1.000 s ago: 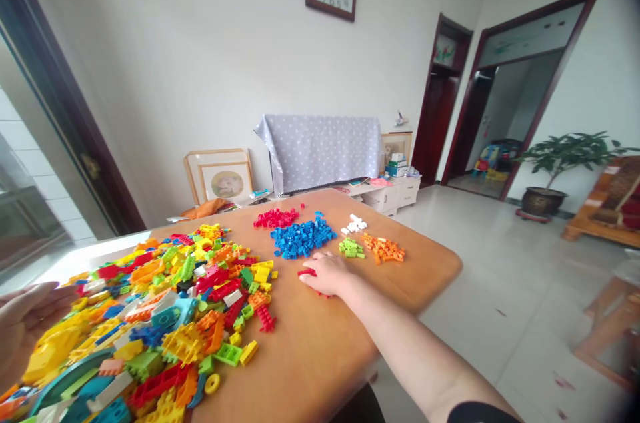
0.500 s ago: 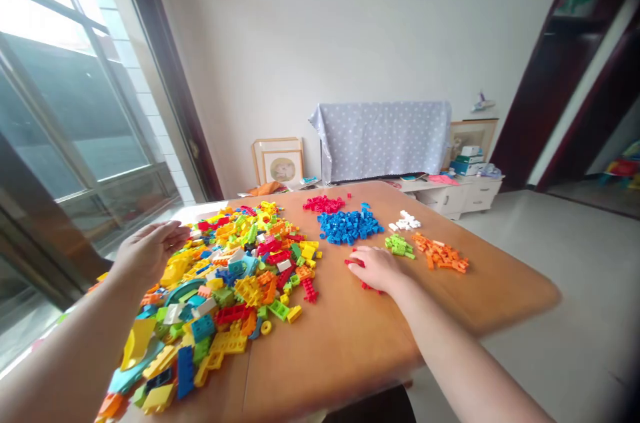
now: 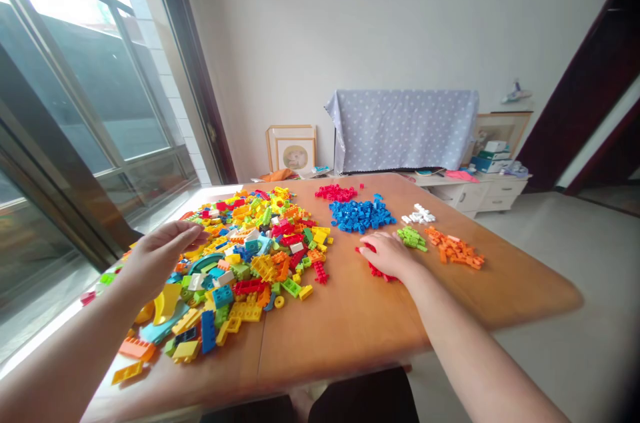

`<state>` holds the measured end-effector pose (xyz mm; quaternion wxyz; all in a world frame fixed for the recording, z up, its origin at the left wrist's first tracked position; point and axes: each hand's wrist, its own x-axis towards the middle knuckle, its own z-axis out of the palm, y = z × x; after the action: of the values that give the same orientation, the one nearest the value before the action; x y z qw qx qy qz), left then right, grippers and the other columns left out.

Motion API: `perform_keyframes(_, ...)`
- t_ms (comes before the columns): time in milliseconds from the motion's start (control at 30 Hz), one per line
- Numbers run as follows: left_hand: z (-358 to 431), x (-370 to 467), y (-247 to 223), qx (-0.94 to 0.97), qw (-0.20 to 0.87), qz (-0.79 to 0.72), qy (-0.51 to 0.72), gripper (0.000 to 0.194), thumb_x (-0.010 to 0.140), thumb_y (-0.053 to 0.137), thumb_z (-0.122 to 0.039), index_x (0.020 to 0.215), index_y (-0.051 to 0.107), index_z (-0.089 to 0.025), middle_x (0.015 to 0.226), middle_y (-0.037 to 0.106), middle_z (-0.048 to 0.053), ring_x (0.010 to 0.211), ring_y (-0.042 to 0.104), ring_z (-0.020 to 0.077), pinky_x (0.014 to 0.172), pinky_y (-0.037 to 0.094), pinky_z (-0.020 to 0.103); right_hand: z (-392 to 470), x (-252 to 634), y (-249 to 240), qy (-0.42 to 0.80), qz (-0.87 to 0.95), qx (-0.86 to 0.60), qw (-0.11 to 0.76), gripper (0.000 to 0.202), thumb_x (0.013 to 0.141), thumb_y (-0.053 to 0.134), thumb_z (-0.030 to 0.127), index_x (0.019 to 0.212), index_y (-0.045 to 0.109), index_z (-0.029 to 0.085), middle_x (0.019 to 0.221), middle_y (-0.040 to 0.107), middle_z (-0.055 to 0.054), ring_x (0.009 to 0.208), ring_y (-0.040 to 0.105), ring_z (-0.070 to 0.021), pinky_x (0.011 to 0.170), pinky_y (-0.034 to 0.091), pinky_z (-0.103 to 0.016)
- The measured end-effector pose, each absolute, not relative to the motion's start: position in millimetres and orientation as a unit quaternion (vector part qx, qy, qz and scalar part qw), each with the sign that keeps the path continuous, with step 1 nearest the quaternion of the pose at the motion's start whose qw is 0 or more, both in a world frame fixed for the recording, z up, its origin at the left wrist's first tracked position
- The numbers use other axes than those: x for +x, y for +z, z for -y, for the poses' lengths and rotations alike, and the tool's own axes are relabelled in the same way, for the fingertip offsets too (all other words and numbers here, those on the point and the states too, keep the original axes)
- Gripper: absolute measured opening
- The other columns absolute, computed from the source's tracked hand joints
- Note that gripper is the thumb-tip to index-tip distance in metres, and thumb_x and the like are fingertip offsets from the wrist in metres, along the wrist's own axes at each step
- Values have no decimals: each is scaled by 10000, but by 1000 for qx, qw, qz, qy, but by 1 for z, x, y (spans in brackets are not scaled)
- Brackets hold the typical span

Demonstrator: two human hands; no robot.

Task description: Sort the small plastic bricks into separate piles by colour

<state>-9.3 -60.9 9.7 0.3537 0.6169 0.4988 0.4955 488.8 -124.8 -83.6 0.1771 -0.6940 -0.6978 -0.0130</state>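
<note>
My left hand (image 3: 167,251) hovers over the left part of a big mixed pile of coloured bricks (image 3: 265,263), fingers bent together; whether something is between the fingertips is too small to tell. On the table's middle, my right hand (image 3: 387,255) rests palm down, fingers curled over a small group of red bricks (image 3: 383,273), partly hidden beneath it. Just behind this hand sits a heap of blue bricks (image 3: 361,214), with dark pink bricks (image 3: 336,192) farther back. White bricks (image 3: 419,214), light green bricks (image 3: 412,238) and orange bricks (image 3: 456,248) lie in separate groups to the right.
The wooden table (image 3: 350,329) has rounded corners and a seam near its middle. Behind it stand a white cabinet (image 3: 493,196), a dotted cloth (image 3: 405,129) over something, and framed pictures (image 3: 295,155). A large window (image 3: 125,89) is at the left.
The view has turned to the left and slightly down, so the table's contents appear farther right. My left hand remains over the mixed pile, and my right hand stays over the red bricks.
</note>
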Motion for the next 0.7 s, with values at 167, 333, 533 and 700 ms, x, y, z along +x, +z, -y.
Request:
perform_keyframes(167, 111, -26, -11, 695, 162, -558, 423, 455, 837, 645, -644, 1051, 692, -246, 1017, 753, 33, 960, 685, 245, 912, 523, 376, 152, 475, -65, -40, 656, -676, 334, 331, 988, 438, 419, 1040, 707, 233, 1020, 729, -69, 955, 636, -224, 844, 439, -317)
perform_keyframes(333, 155, -53, -47, 694, 21, -574, 434, 401, 902, 558, -610, 997, 683, -241, 980, 758, 45, 865, 703, 237, 805, 561, 355, 188, 415, -70, 35, 664, -623, 411, 379, 995, 422, 482, 767, 585, 227, 723, 642, -28, 705, 578, -179, 650, 389, -279)
perform_keyframes(533, 176, -99, -88, 676, -73, -588, 438, 306, 937, 546, -519, 1018, 672, -253, 1038, 746, 63, 959, 706, 257, 865, 559, 382, 203, 359, -98, 129, 685, -603, 387, 393, 976, 434, 500, 685, 478, 239, 615, 585, 3, 592, 523, -165, 577, 340, -272)
perform_keyframes(700, 173, -115, -99, 693, -98, -590, 402, 301, 939, 546, -521, 1045, 666, -266, 1066, 734, 72, 1006, 690, 271, 883, 555, 409, 203, 351, -110, 165, 681, -605, 379, 408, 970, 426, 524, 676, 436, 241, 584, 539, 22, 558, 495, -158, 558, 338, -262)
